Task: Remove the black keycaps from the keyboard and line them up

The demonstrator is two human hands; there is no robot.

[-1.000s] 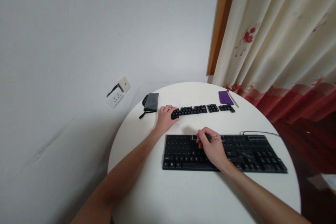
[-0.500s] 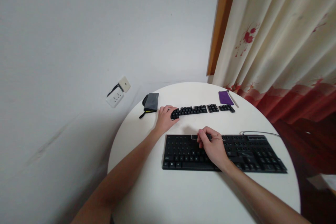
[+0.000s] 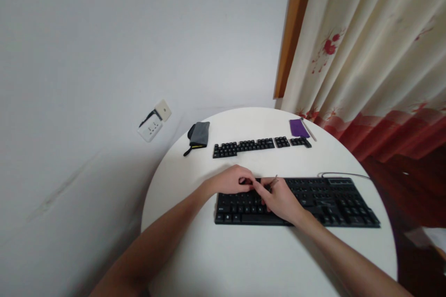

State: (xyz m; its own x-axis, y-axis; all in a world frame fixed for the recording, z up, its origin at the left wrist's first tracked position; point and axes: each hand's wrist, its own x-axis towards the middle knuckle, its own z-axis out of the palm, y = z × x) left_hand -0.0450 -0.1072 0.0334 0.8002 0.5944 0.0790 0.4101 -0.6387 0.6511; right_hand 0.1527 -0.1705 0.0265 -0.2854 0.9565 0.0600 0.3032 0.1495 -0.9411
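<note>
A black keyboard [image 3: 334,209] lies on the white round table [image 3: 209,260], with many keycaps gone from its upper rows. Over its upper left part both my hands meet. My right hand [image 3: 280,197] is closed round a wire keycap puller [image 3: 276,179], of which only a thin end shows above the fingers. My left hand [image 3: 233,180] has its fingers pinched together against the right fingertips; whatever lies between them is hidden. Behind the keyboard, loose black keycaps [image 3: 256,145] stand in rows, grouped in several blocks.
At the back left lies a grey pouch [image 3: 200,133] with a black loop. A purple cloth [image 3: 298,128] and a pale thin stick [image 3: 308,130] lie at the back right. The keyboard's cable [image 3: 348,175] runs off the right edge. A wall socket [image 3: 150,127] is at left.
My left hand has left the left end of the keycap rows and come down to my right hand over the keyboard. The puller has turned in my right hand, which stays over the keyboard.
</note>
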